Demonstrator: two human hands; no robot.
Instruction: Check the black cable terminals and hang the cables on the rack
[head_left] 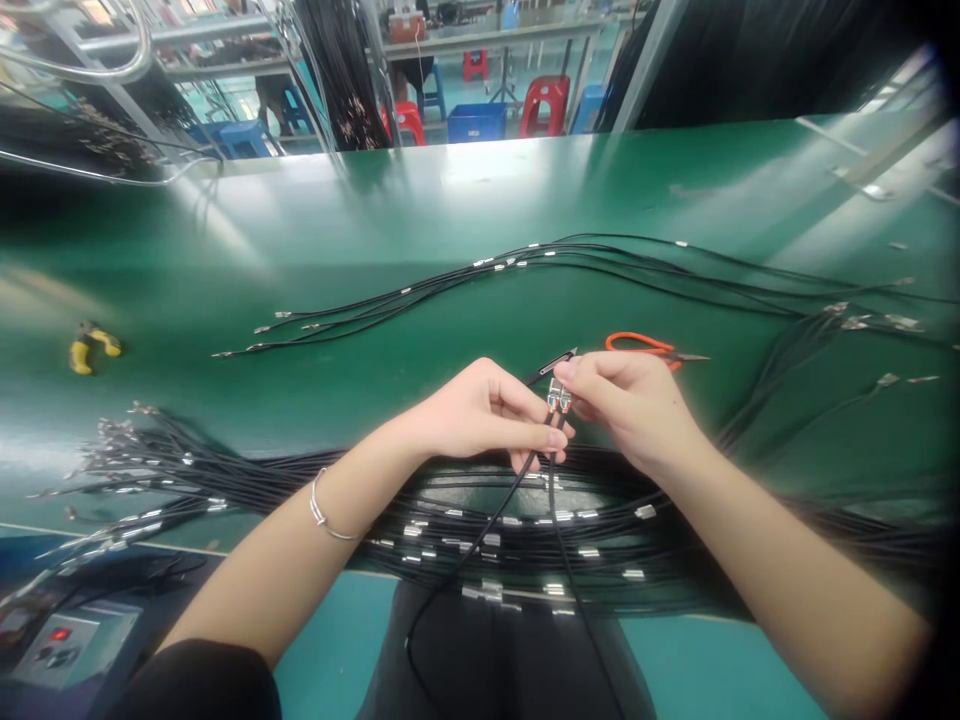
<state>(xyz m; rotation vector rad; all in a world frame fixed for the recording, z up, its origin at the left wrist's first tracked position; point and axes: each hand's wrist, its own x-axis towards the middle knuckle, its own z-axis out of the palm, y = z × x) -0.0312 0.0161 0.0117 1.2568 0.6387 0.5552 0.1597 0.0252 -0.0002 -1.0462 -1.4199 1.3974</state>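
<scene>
Two black cables (553, 478) hang down from my hands toward my lap. Their small connector ends (559, 394), with coloured wires showing, sit side by side. My left hand (499, 415) pinches both cables just below the connectors, between thumb and fingers. The fingertips of my right hand (626, 400) close on the top of the connectors. Behind my hands lies a dark, slim cutter or knife (553, 367), partly hidden. Scissors with orange handles (651, 347) rest on the green table just beyond my right hand.
A thick bundle of black cables (450, 525) with white labels runs along the near table edge. Several more cables (450, 285) lie across the green table (420, 215). Yellow-handled pliers (91, 347) are at the left. Beyond stand red stools (545, 105) and a blue bin (477, 123).
</scene>
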